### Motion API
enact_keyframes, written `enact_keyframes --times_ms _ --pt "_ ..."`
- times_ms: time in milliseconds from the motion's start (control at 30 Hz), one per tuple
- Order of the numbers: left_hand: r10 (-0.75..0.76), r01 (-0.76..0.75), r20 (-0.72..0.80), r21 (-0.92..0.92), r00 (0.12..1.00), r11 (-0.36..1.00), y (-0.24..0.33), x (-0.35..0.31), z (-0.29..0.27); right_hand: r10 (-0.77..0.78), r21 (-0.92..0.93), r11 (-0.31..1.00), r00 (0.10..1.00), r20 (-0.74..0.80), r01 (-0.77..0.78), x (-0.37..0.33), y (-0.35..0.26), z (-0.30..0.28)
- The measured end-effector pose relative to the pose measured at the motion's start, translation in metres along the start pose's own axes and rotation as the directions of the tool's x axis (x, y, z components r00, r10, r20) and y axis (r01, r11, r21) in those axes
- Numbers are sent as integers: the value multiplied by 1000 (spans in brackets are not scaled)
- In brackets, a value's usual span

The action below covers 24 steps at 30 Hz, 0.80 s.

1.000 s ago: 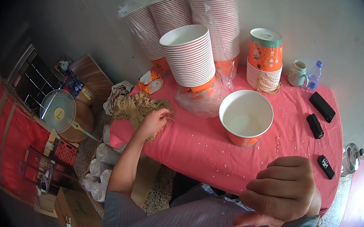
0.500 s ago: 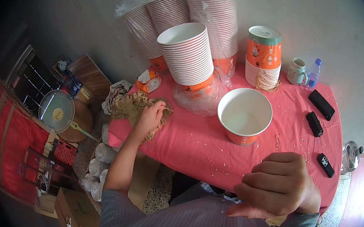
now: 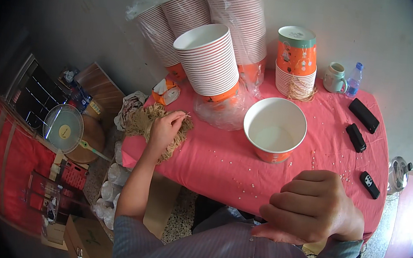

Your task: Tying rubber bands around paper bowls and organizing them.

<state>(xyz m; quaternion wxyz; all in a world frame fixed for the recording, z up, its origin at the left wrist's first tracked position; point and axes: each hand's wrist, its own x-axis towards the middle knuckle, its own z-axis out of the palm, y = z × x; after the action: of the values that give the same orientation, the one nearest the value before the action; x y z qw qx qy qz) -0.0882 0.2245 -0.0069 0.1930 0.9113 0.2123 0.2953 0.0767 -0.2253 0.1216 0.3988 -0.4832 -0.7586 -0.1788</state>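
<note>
Hovering over the front edge of the red-clothed tabletop (image 3: 194,170), toward its right end, your right hand (image 3: 309,205) has its grip curled into a fist, palm hidden. Your left hand (image 3: 164,130) is at the bundle of tan strands (image 3: 140,122) by the left edge; whether its bunched fingertips pinch anything is unclear. Mid-tabletop stands a white-lined tub (image 3: 276,111); farther, a tall tub stack (image 3: 209,61) leans near the rear edge.

We stretch our left forearm (image 3: 136,187) forward, and our left hand (image 3: 164,130) has bent fingers; our right hand (image 3: 312,204), closer to us, is curled into a fist.
</note>
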Motion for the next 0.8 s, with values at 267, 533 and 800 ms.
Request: enact_keyframes --times_ms 267,533,800 --pt "-27 16 -93 -120 995 993 35 -1 -8 9 -23 1000 999 -38 -10 2 4 5" --pt "1 -112 -308 -343 951 932 122 -12 -19 105 -36 994 994 -23 -105 1 12 19" --pt "-181 -5 -144 -794 973 608 205 -47 16 603 391 726 797 33 -565 -6 51 75"
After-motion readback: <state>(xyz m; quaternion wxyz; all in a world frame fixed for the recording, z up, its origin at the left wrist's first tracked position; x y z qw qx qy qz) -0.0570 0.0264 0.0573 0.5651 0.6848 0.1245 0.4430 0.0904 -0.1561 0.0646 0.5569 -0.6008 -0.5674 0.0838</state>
